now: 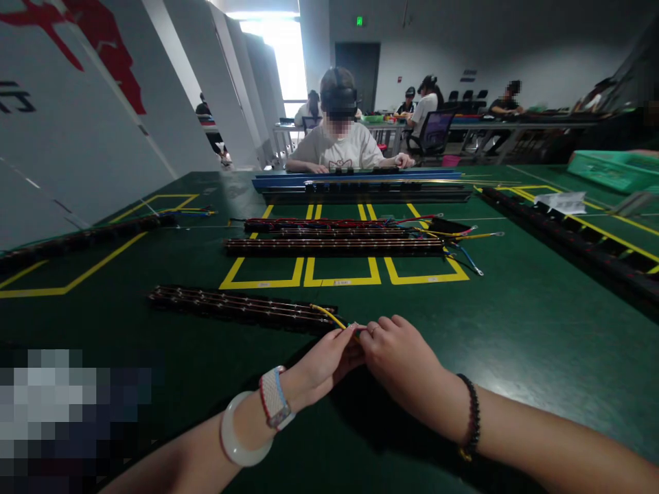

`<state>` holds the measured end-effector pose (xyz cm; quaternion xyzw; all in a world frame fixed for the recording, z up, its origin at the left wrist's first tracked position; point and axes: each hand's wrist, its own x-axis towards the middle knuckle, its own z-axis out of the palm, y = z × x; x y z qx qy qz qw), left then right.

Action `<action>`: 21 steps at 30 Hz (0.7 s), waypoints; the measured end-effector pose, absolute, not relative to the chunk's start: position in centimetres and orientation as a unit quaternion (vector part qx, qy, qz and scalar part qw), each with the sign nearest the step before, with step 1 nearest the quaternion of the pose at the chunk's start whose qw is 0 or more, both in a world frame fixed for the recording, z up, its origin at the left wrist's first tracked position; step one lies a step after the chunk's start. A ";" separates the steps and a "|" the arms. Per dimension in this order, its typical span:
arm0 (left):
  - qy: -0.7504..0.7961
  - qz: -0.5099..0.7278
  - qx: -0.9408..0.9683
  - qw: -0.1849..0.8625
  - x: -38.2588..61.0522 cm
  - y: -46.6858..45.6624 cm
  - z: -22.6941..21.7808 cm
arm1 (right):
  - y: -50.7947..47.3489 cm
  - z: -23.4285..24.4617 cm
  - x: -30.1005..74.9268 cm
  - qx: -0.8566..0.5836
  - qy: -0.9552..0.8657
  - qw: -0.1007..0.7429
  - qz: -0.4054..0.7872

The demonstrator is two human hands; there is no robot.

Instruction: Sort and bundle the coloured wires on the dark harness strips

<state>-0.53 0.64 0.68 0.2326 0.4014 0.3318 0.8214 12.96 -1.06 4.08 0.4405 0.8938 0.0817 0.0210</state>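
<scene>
My left hand (324,362) and my right hand (399,357) meet low in the middle of the head view, fingertips pinched together on the end of a yellow wire (329,316). The wire runs out of the right end of a long black strip with copper rails (241,306) lying flat on the green table just beyond my hands. The left wrist carries a white bangle and a watch, the right wrist a dark bead bracelet. The wire tip itself is hidden between my fingers.
Two more black strips (334,245) with red, yellow and blue leads lie inside yellow floor-tape boxes mid-table. A blue-and-black rail (360,184) sits before a seated person (340,140) opposite. Long dark strips run along the left and right edges; a green crate (612,168) stands far right.
</scene>
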 end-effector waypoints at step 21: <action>0.372 0.314 0.307 0.817 -0.7 0.5 1.3 | 6.1 3.5 17.6 0.537 0.835 -0.116 0.026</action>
